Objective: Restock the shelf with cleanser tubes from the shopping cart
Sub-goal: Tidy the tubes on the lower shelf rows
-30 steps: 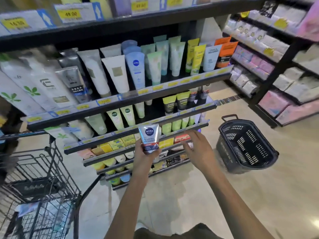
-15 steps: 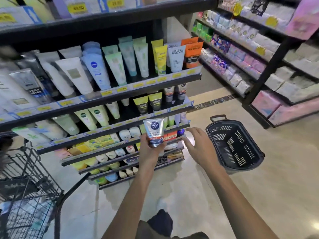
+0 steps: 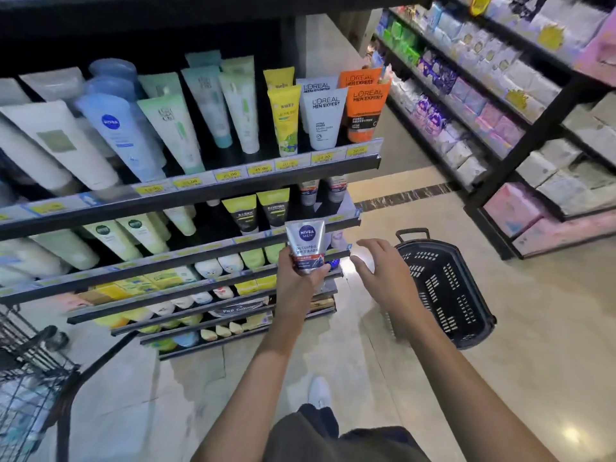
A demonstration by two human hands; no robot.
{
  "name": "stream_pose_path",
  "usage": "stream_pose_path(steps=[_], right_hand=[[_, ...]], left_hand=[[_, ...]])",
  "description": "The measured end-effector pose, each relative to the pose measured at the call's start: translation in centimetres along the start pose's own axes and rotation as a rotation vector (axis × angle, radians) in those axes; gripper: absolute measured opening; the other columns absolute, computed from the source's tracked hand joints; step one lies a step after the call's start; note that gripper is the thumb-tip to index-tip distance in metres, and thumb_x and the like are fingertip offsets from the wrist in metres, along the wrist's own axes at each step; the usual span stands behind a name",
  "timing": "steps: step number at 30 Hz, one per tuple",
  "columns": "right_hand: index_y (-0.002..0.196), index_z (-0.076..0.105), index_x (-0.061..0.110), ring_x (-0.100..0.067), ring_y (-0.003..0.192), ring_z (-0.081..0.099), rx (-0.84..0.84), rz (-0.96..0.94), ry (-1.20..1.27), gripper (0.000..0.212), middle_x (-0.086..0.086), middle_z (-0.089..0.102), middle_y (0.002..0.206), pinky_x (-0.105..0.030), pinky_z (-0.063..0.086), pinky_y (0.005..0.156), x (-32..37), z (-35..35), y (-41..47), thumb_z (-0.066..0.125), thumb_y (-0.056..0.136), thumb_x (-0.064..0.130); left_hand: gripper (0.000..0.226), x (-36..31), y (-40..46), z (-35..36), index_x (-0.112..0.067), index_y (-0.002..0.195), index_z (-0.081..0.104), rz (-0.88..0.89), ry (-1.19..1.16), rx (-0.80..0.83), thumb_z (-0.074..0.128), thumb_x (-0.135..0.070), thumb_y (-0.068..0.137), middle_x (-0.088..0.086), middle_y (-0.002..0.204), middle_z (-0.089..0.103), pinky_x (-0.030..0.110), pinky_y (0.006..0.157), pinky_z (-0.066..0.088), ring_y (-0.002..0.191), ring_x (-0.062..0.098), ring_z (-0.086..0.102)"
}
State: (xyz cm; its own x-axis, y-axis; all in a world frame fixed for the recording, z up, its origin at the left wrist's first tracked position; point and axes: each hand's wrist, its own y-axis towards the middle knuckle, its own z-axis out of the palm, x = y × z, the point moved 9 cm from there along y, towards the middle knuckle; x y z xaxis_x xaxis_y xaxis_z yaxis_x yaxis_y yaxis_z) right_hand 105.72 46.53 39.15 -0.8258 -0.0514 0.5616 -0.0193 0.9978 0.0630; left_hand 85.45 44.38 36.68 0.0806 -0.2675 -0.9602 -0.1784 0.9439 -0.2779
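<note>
- the left hand [image 3: 298,281] grips a silver tube [image 3: 305,246] round its lower, cap end, fingers and thumb curled about it; the tube stands upright with its flat crimped end up and its label toward the camera, so its long axis runs up and down.
- the right hand [image 3: 383,273] hangs just to the right of the tube, apart from it, fingers spread and relaxed, holding nothing.
- just beyond and above the left hand sits the right end of a shelf [image 3: 346,219], where two tubes [image 3: 320,191] of what looks like the same silver kind stand, partly hidden under the shelf above.
- judging by that, the slot lies up and ahead of the left hand, which is the nearer one, and the tube can go in as it stands.
- right of the right hand, on the floor, is a black basket [image 3: 443,288].
- far to the left of both hands, low down, is the wire cart [image 3: 30,371]; what it holds is too blurred to tell.
</note>
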Motion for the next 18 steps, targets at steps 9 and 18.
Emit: stream_pose_path(steps=[9, 18], right_hand=[[0.140, 0.057, 0.017, -0.024, 0.128, 0.053, 0.072, -0.002, 0.035, 0.039, -0.006, 0.058, 0.140, -0.039, 0.045, 0.101, -3.9, 0.9, 7.8, 0.059, 0.104, 0.032], [0.142, 0.057, 0.014, -0.027, 0.126, 0.056, 0.145, -0.007, 0.039, 0.042, -0.008, 0.058, 0.142, -0.039, 0.047, 0.102, -7.5, 3.1, 15.5, 0.065, 0.101, 0.020]], left_hand=[[0.070, 1.5, 5.7, 4.3, -0.023, 0.135, 0.050, -0.146, -0.048, -0.024, 0.081, -0.004, 0.076, 0.004, 0.118, 0.071, 0.036, 0.093, 0.058, 0.109, 0.023, 0.069], [0.060, -0.3, 11.5, 8.1, -0.021, 0.115, 0.053, -0.022, 0.120, -0.119, 0.087, 0.004, 0.073, -0.002, 0.108, 0.071, 0.023, 0.084, 0.057, 0.104, 0.017, 0.069]])
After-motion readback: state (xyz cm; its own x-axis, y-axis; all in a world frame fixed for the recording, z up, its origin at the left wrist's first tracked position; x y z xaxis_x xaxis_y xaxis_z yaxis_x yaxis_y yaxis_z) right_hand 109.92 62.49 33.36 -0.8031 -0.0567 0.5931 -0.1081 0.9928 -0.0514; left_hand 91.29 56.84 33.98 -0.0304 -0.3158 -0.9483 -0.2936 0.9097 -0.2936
